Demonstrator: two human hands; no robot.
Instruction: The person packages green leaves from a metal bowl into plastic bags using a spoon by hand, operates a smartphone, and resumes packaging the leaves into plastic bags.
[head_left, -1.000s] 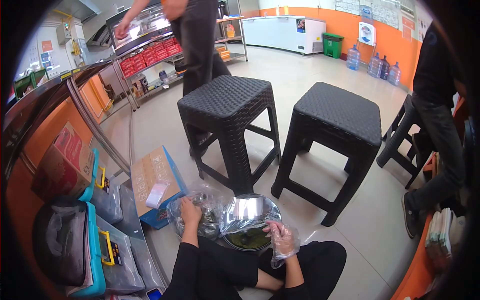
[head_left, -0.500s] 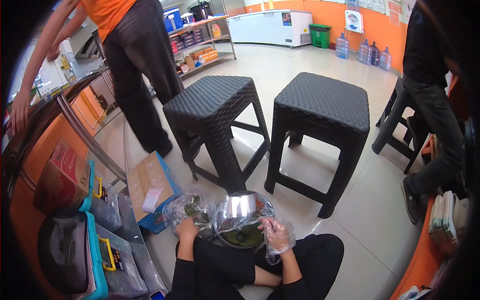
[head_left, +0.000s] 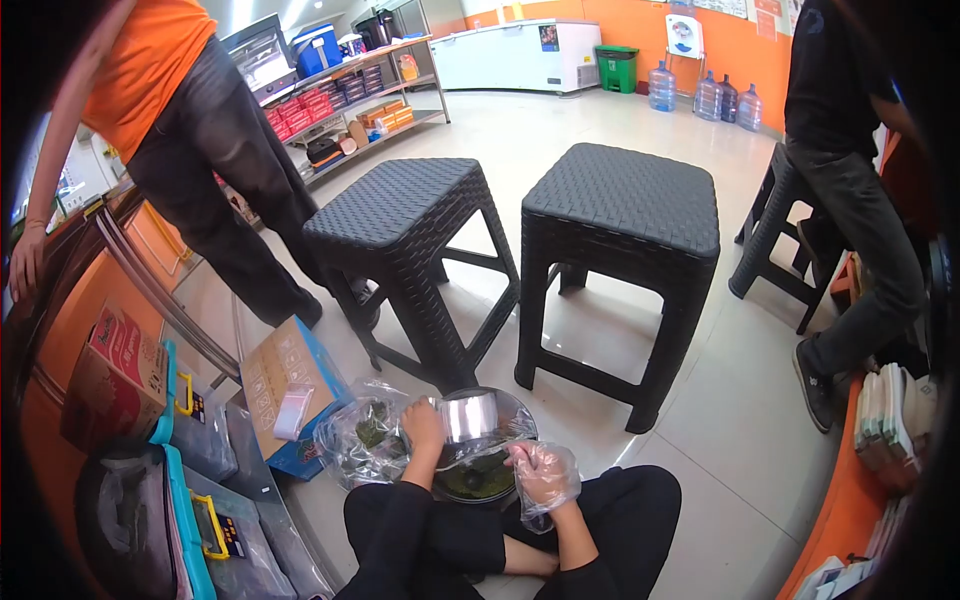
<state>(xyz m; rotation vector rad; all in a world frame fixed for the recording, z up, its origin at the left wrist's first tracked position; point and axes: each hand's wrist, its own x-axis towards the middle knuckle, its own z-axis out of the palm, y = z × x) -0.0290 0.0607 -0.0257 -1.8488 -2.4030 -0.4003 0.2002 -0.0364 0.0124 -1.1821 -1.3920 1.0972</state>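
A round metal bowl (head_left: 522,412) stands on the floor before my crossed legs, with dark green leafy stuff (head_left: 488,478) inside. Clear plastic film (head_left: 490,449) stretches across its middle. My right hand (head_left: 545,473), in a loose clear plastic glove, is closed at the bowl's right side with its fingertips on the film's edge. Bare, my left hand (head_left: 424,426) is curled at the bowl's left rim; its fingertips are partly hidden, so what they hold is unclear. Just left of it lies a clear plastic bag (head_left: 345,440) with green clumps (head_left: 374,428) in it.
Two black stools (head_left: 620,200) stand beyond the bowl. A cardboard box (head_left: 290,385) and lidded plastic bins (head_left: 235,530) line the left. One person in orange (head_left: 150,75) stands at left; another in dark clothes (head_left: 840,180) is at right. Stacked books (head_left: 890,415) fill the right-hand shelf.
My left hand has moved up and right from the bag to the bowl's rim. My right hand stays near the bowl's right side. The view has shifted slightly.
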